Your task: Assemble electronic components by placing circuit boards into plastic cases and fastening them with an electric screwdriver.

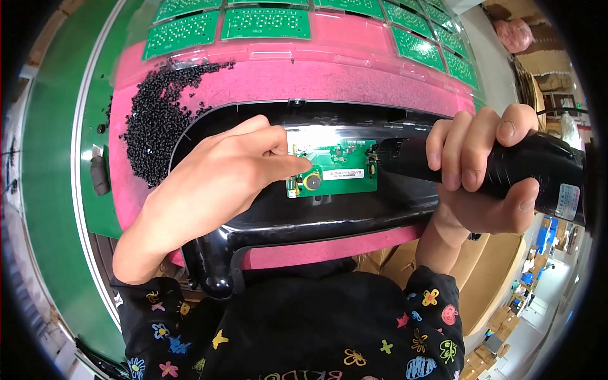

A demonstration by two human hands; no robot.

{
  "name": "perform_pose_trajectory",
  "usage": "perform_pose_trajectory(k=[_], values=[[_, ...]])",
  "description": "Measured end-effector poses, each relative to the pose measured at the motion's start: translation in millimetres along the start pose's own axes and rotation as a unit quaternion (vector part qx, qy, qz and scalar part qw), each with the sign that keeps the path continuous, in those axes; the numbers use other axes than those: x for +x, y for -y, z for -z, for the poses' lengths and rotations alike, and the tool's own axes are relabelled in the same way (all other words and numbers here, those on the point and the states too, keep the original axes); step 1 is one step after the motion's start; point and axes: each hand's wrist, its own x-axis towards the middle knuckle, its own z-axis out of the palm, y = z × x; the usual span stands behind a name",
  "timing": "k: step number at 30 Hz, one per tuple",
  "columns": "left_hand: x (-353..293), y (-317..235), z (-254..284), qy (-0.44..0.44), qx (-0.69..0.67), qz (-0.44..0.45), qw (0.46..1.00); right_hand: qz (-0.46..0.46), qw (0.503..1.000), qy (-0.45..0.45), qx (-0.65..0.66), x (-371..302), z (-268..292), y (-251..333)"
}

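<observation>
A long black plastic housing (272, 218) lies on the pink mat, with a green circuit board (348, 185) set inside it. The board carries a round buzzer-like part and a white label. My left hand (231, 168) reaches over the housing's left part, fingers curled together, fingertips at the board's left edge just above the buzzer. Whatever they pinch there is too small or hidden to make out. My right hand (475, 158) wraps around a black electric screwdriver (544, 166), its narrower end pointing at the board's right edge. Its tip cannot be clearly seen.
A heap of small black screws (155, 120) spreads on the pink mat (278, 76) at the left. Several green circuit boards (266, 24) sit in clear plastic trays at the back. Cardboard boxes (487, 272) stand at the right, below the table.
</observation>
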Motion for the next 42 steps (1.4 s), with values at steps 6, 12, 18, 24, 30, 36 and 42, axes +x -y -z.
perform_pose_trajectory(k=[6, 12, 18, 24, 30, 36, 42], values=[[-1.1, -4.7, 1.0, -0.013, 0.067, 0.012, 0.998, -0.035, 0.998, -0.044, -0.021, 4.6, -13.7, -1.0], [0.5, -8.0, 2.2, -0.007, 0.103, 0.017, 0.994, -0.037, 0.994, -0.078, -0.067, 7.5, -21.3, -9.2], [-0.7, -6.2, 2.6, -0.003, 0.11, 0.015, 0.994, -0.014, 0.995, -0.091, -0.044, 4.4, -22.2, -12.9], [0.9, -2.7, 0.9, -0.048, 0.085, -0.023, 0.995, 0.022, 0.97, -0.107, 0.218, 0.0, -19.4, 7.9], [6.5, -6.9, 0.7, -0.129, -0.113, -0.081, 0.982, 0.009, 0.935, -0.153, 0.32, 3.7, -39.1, -1.9], [6.7, -1.3, -7.1, -0.174, -0.111, -0.129, 0.97, 0.014, 0.941, -0.149, 0.303, 4.1, -40.7, -7.1], [5.1, -6.0, -1.3, -0.158, -0.138, -0.099, 0.973, 0.006, 0.943, -0.15, 0.296, 2.4, -44.5, -11.0]])
